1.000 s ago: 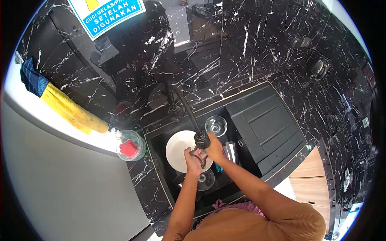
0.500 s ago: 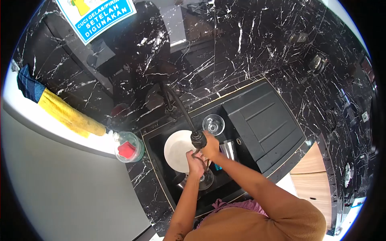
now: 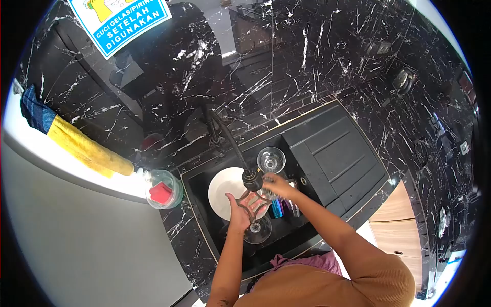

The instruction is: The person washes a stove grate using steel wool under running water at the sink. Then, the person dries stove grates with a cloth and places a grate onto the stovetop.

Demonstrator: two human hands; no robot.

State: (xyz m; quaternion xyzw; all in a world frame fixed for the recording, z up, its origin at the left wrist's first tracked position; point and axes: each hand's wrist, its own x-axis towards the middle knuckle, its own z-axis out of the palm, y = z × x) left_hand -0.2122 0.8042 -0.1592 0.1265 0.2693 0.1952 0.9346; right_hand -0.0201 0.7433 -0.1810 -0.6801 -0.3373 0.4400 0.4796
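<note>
My left hand (image 3: 240, 212), palm up with fingers stretched, supports a dark curved openwork frame (image 3: 245, 202) below the black faucet head (image 3: 251, 180). To its right, my right hand (image 3: 277, 185) has curled fingers over something greyish that I cannot make out. A large white plate (image 3: 222, 196) lies in the black sink, partly behind my left hand. Clear glassware shows on both sides: a glass bowl (image 3: 271, 160) above my right hand and a round glass piece (image 3: 259, 231) below my left. Teal and purple items (image 3: 277, 209) lie under my right forearm.
A ribbed black drainboard (image 3: 337, 158) adjoins the sink on the right. At the left counter edge stands a clear tub (image 3: 174, 190) with a red sponge (image 3: 161, 192). A yellow cloth (image 3: 84, 146) hangs farther left. The faucet hose (image 3: 227, 134) arches over the sink.
My right hand has left the faucet head and moved slightly right and down. My left hand has opened out flat and shifted left, with the dark frame now spread across it.
</note>
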